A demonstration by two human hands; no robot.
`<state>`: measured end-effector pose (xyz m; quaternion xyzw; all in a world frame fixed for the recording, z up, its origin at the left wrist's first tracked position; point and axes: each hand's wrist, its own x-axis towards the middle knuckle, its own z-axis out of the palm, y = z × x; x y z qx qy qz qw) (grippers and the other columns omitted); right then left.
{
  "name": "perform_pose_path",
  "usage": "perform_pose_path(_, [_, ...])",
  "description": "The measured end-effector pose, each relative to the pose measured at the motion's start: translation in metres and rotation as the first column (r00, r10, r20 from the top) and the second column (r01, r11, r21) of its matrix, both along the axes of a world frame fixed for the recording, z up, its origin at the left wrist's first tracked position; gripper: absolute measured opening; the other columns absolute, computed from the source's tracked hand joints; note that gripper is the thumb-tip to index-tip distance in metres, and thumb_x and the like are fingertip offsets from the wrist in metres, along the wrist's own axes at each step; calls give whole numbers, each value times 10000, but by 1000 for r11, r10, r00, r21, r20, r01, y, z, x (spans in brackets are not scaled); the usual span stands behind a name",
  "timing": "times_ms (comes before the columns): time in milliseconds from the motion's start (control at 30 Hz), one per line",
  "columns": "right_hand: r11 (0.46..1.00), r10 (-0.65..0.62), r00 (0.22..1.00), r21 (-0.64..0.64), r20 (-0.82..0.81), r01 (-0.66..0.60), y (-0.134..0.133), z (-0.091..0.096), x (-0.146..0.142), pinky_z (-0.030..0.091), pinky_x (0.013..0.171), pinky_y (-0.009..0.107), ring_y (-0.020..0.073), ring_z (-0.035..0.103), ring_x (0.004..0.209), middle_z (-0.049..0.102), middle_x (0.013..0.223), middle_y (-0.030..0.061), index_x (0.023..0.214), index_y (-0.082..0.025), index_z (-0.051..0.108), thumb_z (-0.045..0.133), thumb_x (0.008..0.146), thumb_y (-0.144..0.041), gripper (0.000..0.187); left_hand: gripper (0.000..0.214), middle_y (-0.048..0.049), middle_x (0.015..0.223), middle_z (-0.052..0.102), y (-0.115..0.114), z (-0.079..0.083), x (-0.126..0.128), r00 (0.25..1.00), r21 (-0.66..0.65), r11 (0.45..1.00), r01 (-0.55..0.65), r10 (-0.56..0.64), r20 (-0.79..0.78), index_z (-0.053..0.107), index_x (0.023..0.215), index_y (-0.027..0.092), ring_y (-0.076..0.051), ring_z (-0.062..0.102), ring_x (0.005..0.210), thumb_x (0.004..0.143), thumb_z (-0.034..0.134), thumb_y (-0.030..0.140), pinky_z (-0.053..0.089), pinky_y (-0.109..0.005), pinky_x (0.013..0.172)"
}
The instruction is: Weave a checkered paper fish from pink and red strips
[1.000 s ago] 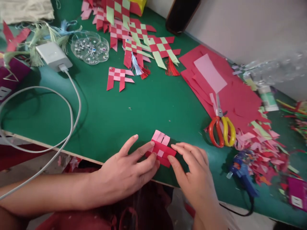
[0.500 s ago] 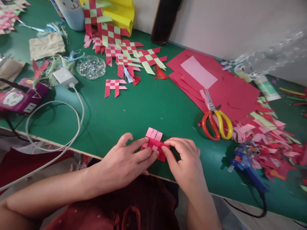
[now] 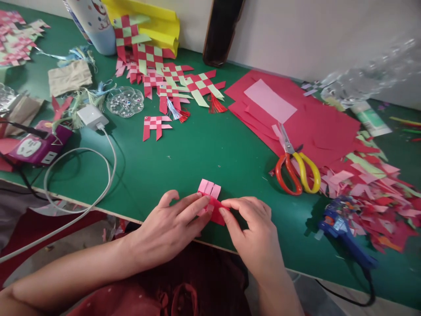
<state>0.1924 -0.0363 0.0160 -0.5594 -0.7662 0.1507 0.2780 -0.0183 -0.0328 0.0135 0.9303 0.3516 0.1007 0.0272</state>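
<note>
A small woven piece of red and pink paper strips (image 3: 210, 199) lies on the green table (image 3: 197, 153) near its front edge. My left hand (image 3: 171, 226) presses on its left side with fingers laid over it. My right hand (image 3: 253, 232) pinches its right side between thumb and fingers. Pink strip ends stick out at the top of the piece; the lower part is hidden under my fingers.
Red-and-yellow-handled scissors (image 3: 296, 169) lie on red paper sheets (image 3: 296, 118) to the right. A blue glue gun (image 3: 345, 228) and paper scraps (image 3: 371, 188) lie at far right. Finished woven pieces (image 3: 171, 79), a googly-eye tray (image 3: 125, 102), a white charger (image 3: 92, 117) with cable lie behind and left.
The camera has tilted up and back, showing more of the table's far side. Both hands stay on the woven piece, fingers closing in more over its red lower part.
</note>
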Motion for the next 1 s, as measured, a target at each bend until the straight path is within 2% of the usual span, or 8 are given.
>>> perform_pose_path(167, [996,91,995,27,-37,-90,0,8,-6,420,833,361,162,630,812,716,838,-10,948,-234,614,615,897,-145,103,317,-85,1427,495,-2,0,-2,1000,22,1000,13,-13,8,556,1295,179,-168,484,1283,1018,401,191,370,-343,888])
perform_pose_path(300, [992,121,992,31,-30,-120,4,10,-10,429,819,350,149,625,776,710,786,-26,891,-240,618,618,897,-148,93,314,-90,1459,471,-2,0,-2,999,20,999,33,-33,5,563,1283,149,-193,469,1299,1003,423,177,372,-357,902])
perform_pose_path(400, [982,188,982,6,-16,-187,7,10,-10,431,813,343,143,615,781,706,798,-24,871,-233,603,608,901,-139,98,322,-95,1454,478,-3,-2,-3,999,0,999,43,-43,-4,555,1291,146,-205,448,1319,1003,417,178,367,-367,898])
perform_pose_path(567, [967,256,967,-2,-9,-256,13,13,-6,441,794,334,137,606,777,704,825,-18,914,-222,580,632,891,-135,104,345,-112,1443,478,-4,-8,-4,999,-16,999,49,-49,-4,534,1311,136,-226,443,1321,998,392,169,362,-384,895])
perform_pose_path(667, [961,278,961,-13,-12,-278,19,15,-1,451,786,342,148,609,774,699,822,-8,919,-224,587,652,892,-194,77,311,-113,1417,494,-5,-10,-5,999,-15,999,45,-45,14,561,1266,150,-223,448,1316,997,409,185,362,-381,900])
perform_pose_path(800, [976,217,976,-35,19,-216,31,15,2,476,804,358,179,612,858,703,910,34,1002,-219,618,578,939,-255,82,232,-105,1396,503,-6,-13,-5,998,-33,999,43,-42,49,613,1150,182,-231,443,1329,977,460,192,374,-368,905])
perform_pose_path(900, [989,145,976,-57,164,-137,41,11,-4,479,843,399,219,591,960,688,1019,71,1108,-208,630,520,957,-257,194,207,-111,1380,510,-6,-15,-4,997,-27,999,38,-37,63,625,1114,180,-247,464,1313,965,484,206,386,-359,895])
perform_pose_path(1000, [987,142,954,-106,262,-118,46,8,-11,470,874,445,254,568,1011,665,1074,94,1154,-213,631,499,958,-274,244,217,-107,1373,517,-6,-16,-4,998,-18,999,40,-39,56,626,1121,185,-255,470,1307,976,469,222,385,-368,891])
